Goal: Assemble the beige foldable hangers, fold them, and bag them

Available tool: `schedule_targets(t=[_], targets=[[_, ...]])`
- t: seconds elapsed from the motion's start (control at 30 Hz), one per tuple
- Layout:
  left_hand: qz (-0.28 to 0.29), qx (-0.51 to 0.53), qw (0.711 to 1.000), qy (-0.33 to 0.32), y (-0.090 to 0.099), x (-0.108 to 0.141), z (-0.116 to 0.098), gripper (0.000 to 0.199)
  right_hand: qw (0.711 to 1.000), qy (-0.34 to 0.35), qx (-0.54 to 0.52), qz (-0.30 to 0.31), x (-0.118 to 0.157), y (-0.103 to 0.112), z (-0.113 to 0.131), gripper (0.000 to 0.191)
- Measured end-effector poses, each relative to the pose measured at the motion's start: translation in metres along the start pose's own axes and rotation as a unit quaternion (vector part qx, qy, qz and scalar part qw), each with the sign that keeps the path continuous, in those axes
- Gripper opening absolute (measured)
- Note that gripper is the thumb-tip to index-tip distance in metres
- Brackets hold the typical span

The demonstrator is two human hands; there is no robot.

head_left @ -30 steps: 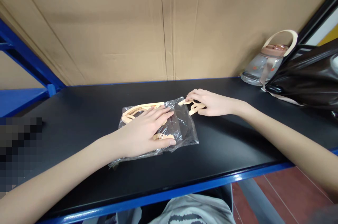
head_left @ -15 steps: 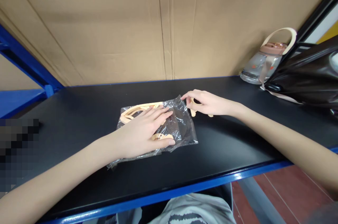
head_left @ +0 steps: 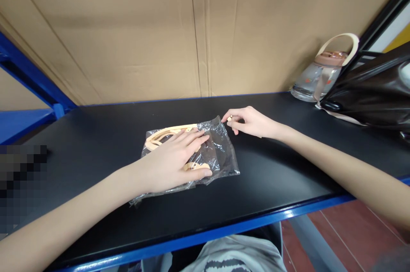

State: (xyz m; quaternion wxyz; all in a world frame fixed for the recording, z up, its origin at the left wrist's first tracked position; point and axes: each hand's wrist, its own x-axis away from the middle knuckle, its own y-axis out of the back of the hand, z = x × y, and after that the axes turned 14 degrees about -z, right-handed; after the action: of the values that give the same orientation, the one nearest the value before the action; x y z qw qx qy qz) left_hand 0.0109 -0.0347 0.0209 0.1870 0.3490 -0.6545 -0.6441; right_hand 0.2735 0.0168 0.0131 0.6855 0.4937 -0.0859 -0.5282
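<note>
My left hand (head_left: 176, 156) lies flat, fingers spread, on a clear plastic bag (head_left: 226, 152) with pale wooden-looking curved pieces (head_left: 171, 130) inside. The bag rests on the black tabletop (head_left: 272, 174). Just right of the bag's upper right corner, my right hand (head_left: 246, 121) has its thumb and fingers curled around a small pale piece (head_left: 229, 118). Most of that piece is hidden by the fingers and palm.
A clear bottle (head_left: 320, 77) with a pink lid and cream handle stands at the back right, beside a shiny dark bag (head_left: 378, 88). Cardboard (head_left: 144, 41) rises behind the table. A blue rail (head_left: 208, 234) runs along the front edge.
The fingers of my right hand have curled in, and the pale piece that showed below them is now mostly hidden in the hand. My left hand and the plastic bag have stayed in place.
</note>
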Motion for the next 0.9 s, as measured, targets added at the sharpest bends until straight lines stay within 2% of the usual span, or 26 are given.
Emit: schedule_targets(t=[0.1, 0.23, 0.37, 0.43, 0.57, 0.7, 0.8, 0.9], targets=[[0.002, -0.004, 1.0, 0.002, 0.0, 0.0, -0.001, 0.082, 1.0, 0.016, 0.006, -0.011, -0.001, 0.004, -0.004, 0.026], [0.003, -0.002, 1.0, 0.003, 0.001, 0.0, -0.001, 0.082, 0.991, 0.058, 0.115, -0.043, -0.001, 0.018, -0.009, 0.035], [0.009, -0.008, 1.0, 0.004, 0.0, 0.0, 0.0, 0.083, 0.985, -0.007, 0.16, 0.059, 0.005, 0.03, -0.017, 0.09], [0.01, -0.008, 1.0, 0.0, 0.0, 0.0, 0.001, 0.083, 0.98, -0.031, 0.171, 0.1, 0.008, 0.031, -0.02, 0.099], [-0.007, 0.003, 1.0, -0.009, 0.0, 0.0, 0.001, 0.08, 0.978, -0.01, 0.18, 0.1, 0.009, 0.031, -0.019, 0.079], [-0.029, 0.029, 0.998, -0.037, 0.001, 0.001, 0.0, 0.066, 0.972, -0.004, 0.223, 0.076, 0.006, 0.029, -0.013, 0.063], [-0.042, 0.049, 0.997, -0.04, 0.001, 0.001, 0.0, 0.053, 0.966, -0.009, 0.249, 0.067, 0.004, 0.027, -0.01, 0.061], [-0.053, 0.056, 0.996, -0.036, 0.0, 0.001, 0.001, 0.047, 0.966, -0.004, 0.253, 0.056, 0.005, 0.024, -0.008, 0.068]])
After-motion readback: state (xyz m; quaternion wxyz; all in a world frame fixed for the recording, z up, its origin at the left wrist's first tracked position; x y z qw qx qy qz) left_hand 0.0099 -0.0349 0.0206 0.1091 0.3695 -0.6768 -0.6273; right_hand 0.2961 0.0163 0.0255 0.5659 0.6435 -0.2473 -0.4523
